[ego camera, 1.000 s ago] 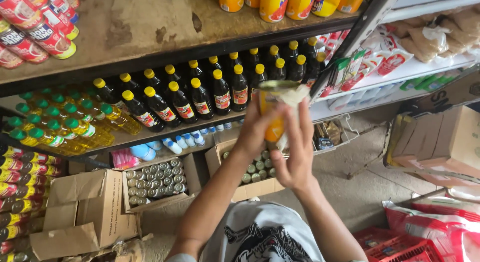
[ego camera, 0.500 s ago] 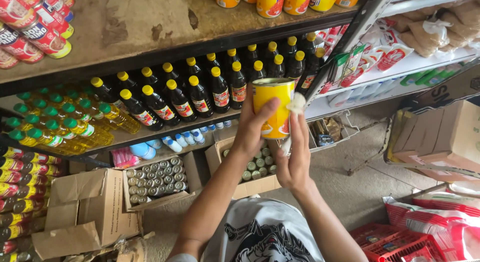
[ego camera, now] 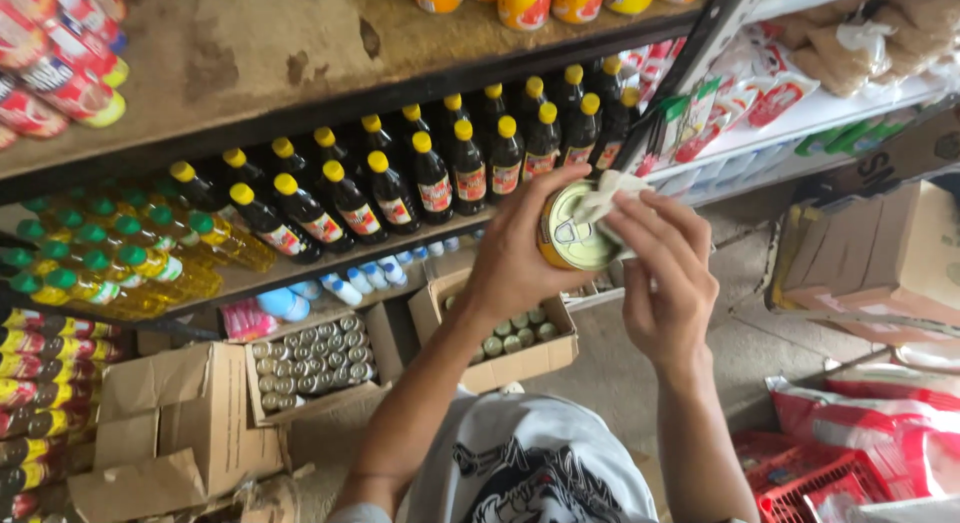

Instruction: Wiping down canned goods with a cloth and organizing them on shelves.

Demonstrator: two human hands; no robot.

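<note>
Head view: left hand [ego camera: 520, 258] grips a yellow round metal can [ego camera: 572, 229], pull-tab lid facing up; right hand [ego camera: 665, 273] pinches a white cloth [ego camera: 605, 195] against it.

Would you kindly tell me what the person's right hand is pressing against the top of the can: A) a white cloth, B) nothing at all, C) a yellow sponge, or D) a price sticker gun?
A: the right hand holds a crumpled white cloth against the lid of the yellow can, which the left hand grips.
</note>
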